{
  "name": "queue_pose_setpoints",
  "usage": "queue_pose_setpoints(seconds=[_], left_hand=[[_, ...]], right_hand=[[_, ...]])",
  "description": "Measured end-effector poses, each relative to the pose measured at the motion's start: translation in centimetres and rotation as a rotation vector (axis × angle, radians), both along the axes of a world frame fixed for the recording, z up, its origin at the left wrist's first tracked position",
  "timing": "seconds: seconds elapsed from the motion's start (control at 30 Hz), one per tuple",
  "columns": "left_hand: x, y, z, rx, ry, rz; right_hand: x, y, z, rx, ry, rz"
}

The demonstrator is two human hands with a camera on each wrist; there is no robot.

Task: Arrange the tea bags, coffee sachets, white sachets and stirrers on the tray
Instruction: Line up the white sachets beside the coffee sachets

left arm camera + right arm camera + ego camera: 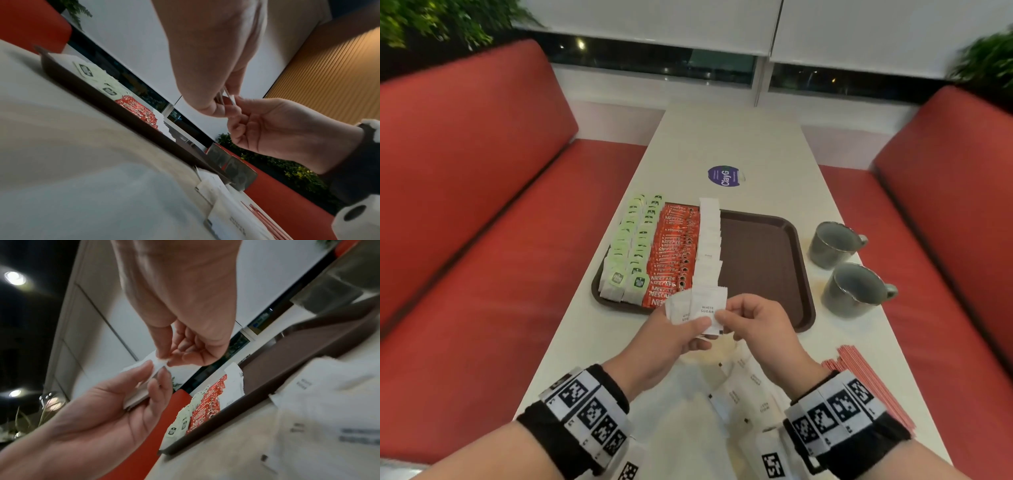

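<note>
A brown tray (763, 260) holds two columns of green tea bags (630, 253), a block of red coffee sachets (674, 253) and a column of white sachets (709, 246). Just in front of the tray, my left hand (697, 330) grips a small stack of white sugar sachets (681, 308). My right hand (722, 318) pinches the top sachet (707, 308) of that stack by its lower corner. In the right wrist view the stack (139, 395) lies between the left thumb and fingers. Red stirrers (869, 383) lie on the table at the right.
Several loose white sachets (743, 394) lie on the table under my wrists. Two grey mugs (832, 245) (856, 289) stand right of the tray. A purple sticker (724, 175) is behind it. The tray's right half is bare. Red benches flank the table.
</note>
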State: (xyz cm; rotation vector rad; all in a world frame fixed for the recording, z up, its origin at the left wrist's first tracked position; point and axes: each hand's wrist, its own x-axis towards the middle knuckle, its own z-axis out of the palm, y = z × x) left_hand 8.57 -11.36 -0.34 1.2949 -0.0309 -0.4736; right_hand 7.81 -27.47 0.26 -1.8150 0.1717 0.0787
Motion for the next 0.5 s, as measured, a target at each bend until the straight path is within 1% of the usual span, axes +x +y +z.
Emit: queue_pose_setpoints(seconds=[0.1,0.13,0.23,0.33,0.4,0.5], left_hand=[[1.6,-0.7,-0.2,-0.020,0.019,0.015],[2.2,-0.8,-0.2,-0.021,0.031,0.020],[4.4,-0.4,-0.3,-0.036,0.122,0.079],[6.4,0.8,-0.6,-0.118,0.230,0.130],[7.4,1.4,-0.7,-0.129,0.253,0.146],[8.5,2.0,-0.9,-0.059,0.219,0.155]], right_hand=[[1.7,0.2,0.2,0.127,0.016,-0.036],[2.4,0.1,0.5,0.143,0.022,-0.039],[5.8,-1.1,1.3,0.104,0.018,-0.057],[11.2,-3.1,1.6,0.103,0.034,-0.169],[15.7,-4.7,0.9,0.023,0.050,-0.261],[22.1,-6.4,-1.1,-0.151,0.120,-0.302]])
